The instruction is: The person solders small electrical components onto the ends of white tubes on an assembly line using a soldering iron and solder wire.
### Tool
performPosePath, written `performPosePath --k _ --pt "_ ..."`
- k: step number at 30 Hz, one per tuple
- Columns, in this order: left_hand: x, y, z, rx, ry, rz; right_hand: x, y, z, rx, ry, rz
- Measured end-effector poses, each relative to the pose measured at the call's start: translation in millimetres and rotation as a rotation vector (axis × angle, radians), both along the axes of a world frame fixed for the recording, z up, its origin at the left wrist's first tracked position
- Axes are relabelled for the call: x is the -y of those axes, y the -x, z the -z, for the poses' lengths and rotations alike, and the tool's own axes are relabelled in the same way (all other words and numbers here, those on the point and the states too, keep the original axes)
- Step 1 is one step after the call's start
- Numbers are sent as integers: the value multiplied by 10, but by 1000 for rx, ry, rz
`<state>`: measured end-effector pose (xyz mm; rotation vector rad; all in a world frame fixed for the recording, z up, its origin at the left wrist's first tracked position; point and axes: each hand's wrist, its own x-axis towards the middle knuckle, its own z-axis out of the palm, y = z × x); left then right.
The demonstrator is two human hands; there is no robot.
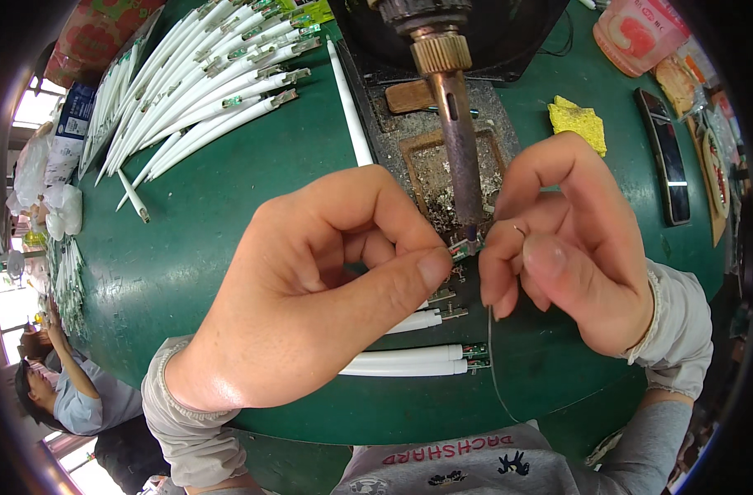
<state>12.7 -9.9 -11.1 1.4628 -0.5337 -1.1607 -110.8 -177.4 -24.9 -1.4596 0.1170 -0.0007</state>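
My left hand (327, 289) pinches a small circuit board (465, 247) between thumb and forefinger; whatever extends behind it is hidden by the hand. The tip of an upright soldering iron (459, 148) comes down right at that board. On the other side, my right hand (578, 239) has its fingers curled around a thin solder wire (493, 363), which hangs down toward my lap. Below the board, several white pen-shaped rods (409, 360) with circuit boards at their ends lie on the table, partly covered by my left hand.
A large pile of similar white rods (195, 99) spreads at the far left. Beneath the iron sits a tray (393, 148) strewn with solder bits. A yellow sponge (578, 125), a phone (665, 157) and a pink tub (640, 37) stand right. Another person (79, 388) is at left.
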Motion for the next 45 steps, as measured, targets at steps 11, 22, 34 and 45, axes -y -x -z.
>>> performPosePath --k 11,22,34,45 --pt "1 14 -12 8 49 -30 4 6 -5 1 219 -70" --pt "0 4 -14 20 82 -26 -2 -14 21 63 235 -68" --pt "-23 -3 -27 -43 -4 -20 -37 36 15 314 724 13" --pt "-25 40 -27 -48 -85 1 -18 -47 285 844 1116 165"
